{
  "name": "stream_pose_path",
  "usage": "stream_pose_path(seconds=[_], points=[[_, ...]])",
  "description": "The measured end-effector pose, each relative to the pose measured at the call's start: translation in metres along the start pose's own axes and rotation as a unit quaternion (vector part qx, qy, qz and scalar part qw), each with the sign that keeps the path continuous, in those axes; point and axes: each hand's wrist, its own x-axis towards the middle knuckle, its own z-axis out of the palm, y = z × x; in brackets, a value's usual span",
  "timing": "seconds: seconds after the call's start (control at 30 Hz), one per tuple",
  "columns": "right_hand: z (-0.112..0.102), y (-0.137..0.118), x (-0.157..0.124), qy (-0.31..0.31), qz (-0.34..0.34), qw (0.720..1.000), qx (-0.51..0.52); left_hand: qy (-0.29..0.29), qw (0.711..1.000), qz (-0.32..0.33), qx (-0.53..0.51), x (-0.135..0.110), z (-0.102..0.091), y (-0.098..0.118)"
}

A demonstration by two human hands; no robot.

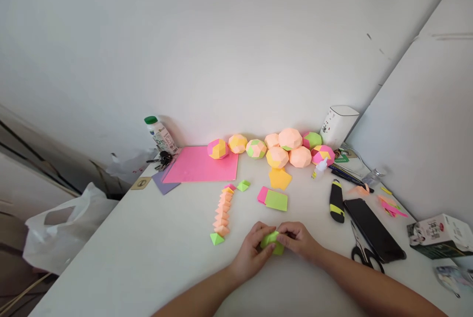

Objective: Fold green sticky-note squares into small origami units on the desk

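Between my two hands is a piece of green paper (pixel 278 249), partly covered by my fingers. My left hand (pixel 254 248) grips its left side, thumb on top. With fingers bent to a pinch, my right hand (pixel 297 239) holds the upper right edge. Just beyond lie a green paper pad (pixel 277 200) and a pink paper pad (pixel 262 195), overlapping. To the left runs a row of folded peach paper pieces (pixel 222 211), with a green folded piece (pixel 217 238) at its near end and another green folded piece (pixel 243 185) near its far end.
Several faceted paper balls (pixel 290 139) sit along the wall, near a pink sheet (pixel 199 164) and a yellow paper shape (pixel 280 178). On the right are a glue bottle (pixel 320 168), a black-and-yellow cutter (pixel 336 201), a phone (pixel 375 231), scissors (pixel 364 253) and a milk carton (pixel 439 236).
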Motion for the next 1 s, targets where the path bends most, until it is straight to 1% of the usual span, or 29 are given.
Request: stream_pose_path(seconds=[0.13,0.2,0.33,0.73,0.9,1.0], points=[[-0.001,0.0,-0.001,0.001,0.015,1.0,0.025,0.005,0.999,-0.032,0.037,0.0,-0.002,0.005],[-0.001,0.0,-0.001,-0.004,0.022,0.999,0.034,-0.006,0.998,-0.041,0.05,0.001,-0.003,0.007],[0.0,0.001,-0.001,-0.004,0.032,0.998,0.047,-0.024,0.997,-0.043,0.061,0.002,-0.004,0.01],[0.001,0.003,-0.002,0.019,0.05,0.997,0.053,-0.037,0.995,-0.059,0.071,0.002,-0.004,0.016],[0.002,0.003,-0.001,0.036,0.062,0.995,0.068,-0.044,0.995,-0.049,0.076,0.002,-0.004,0.015],[0.003,0.001,-0.001,0.03,0.058,0.995,0.077,-0.047,0.995,-0.044,0.078,0.002,-0.004,0.015]])
